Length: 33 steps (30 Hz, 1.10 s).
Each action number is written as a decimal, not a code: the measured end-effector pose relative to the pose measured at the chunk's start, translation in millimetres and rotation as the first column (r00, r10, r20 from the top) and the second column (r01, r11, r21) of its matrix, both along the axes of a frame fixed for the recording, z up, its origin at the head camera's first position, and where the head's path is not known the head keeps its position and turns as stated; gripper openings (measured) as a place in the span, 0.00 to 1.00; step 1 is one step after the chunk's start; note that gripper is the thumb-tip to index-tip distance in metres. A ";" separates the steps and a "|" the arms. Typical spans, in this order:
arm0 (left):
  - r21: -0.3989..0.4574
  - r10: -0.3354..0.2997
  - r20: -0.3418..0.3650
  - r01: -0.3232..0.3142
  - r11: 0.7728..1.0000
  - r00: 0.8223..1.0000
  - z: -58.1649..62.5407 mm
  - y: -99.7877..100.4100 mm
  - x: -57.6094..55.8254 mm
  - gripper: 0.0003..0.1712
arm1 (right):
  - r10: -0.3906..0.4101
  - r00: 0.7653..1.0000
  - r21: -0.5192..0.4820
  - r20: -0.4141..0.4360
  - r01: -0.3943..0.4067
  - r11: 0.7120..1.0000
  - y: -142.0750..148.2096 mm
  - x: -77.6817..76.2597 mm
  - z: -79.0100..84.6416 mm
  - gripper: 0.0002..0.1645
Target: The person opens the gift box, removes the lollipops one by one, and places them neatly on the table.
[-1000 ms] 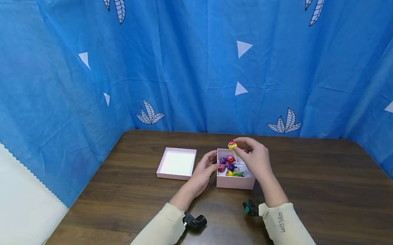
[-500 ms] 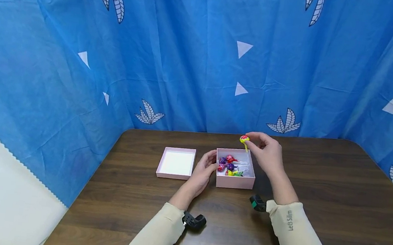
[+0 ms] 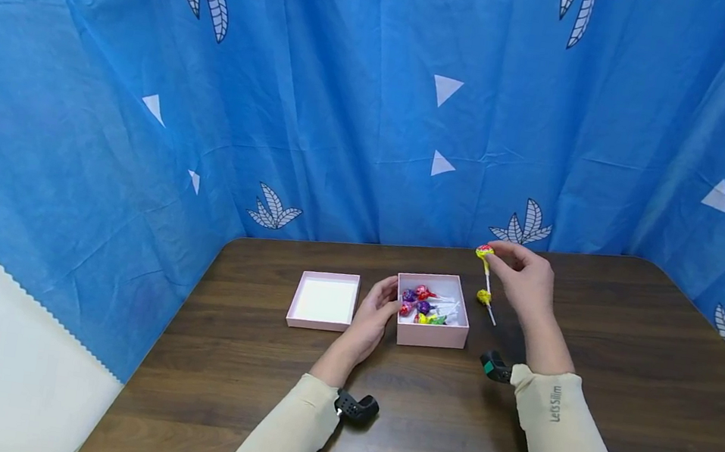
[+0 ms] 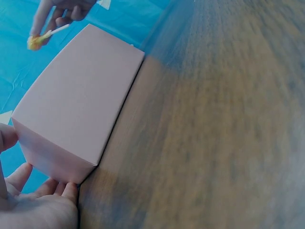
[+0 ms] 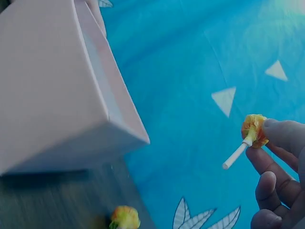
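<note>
A lollipop (image 3: 484,251) with a red and yellow wrapper is pinched by its head between my right thumb and fingers, its white stick slanting down. My right hand (image 3: 523,281) is beyond the right side of an uncovered pink box (image 3: 432,337). Below the held stick, a yellow-wrapped lollipop (image 3: 484,297) lies on the table. My left hand (image 3: 373,315) rests against the box's left wall, thumb at the rim and fingers along the side, as the left wrist view shows. Inside the box are several lollipops (image 3: 423,307) in red, purple, yellow and green wrappers, with clear wrapping over their sticks.
Left of my left hand lies a shallow pink lid (image 3: 325,301), its white inside facing up. The dark wooden table (image 3: 234,362) ends at a blue patterned curtain (image 3: 378,106) behind and at the sides. Each wrist wears a black device (image 3: 357,408).
My right hand has carried the lollipop from over the box to the right, past its edge. The yellow lollipop on the table has come into view. My left hand stays at the box.
</note>
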<state>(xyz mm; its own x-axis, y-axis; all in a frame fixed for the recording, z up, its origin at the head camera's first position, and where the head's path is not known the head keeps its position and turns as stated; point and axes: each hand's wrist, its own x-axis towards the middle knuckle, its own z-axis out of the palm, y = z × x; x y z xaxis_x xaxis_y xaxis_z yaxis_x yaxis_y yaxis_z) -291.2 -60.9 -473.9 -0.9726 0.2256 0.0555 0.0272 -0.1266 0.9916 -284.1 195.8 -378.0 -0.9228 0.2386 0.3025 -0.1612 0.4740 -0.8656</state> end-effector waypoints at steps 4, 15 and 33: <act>-0.003 0.008 0.001 -0.008 1.000 1.000 0.4 -0.8 0.4 0.31 | -0.033 0.997 -0.022 0.076 0.035 0.999 10.5 -3.2 -6.7 0.26; 0.007 0.009 0.002 -0.009 1.000 1.000 -1.1 -2.0 0.9 0.31 | -0.064 0.966 0.024 0.250 0.060 0.998 29.6 -13.1 -38.3 0.27; 0.003 0.003 -0.002 -0.003 1.000 1.000 0.5 0.4 2.2 0.32 | -0.117 0.950 0.144 0.289 0.078 0.986 35.8 -20.0 -76.7 0.25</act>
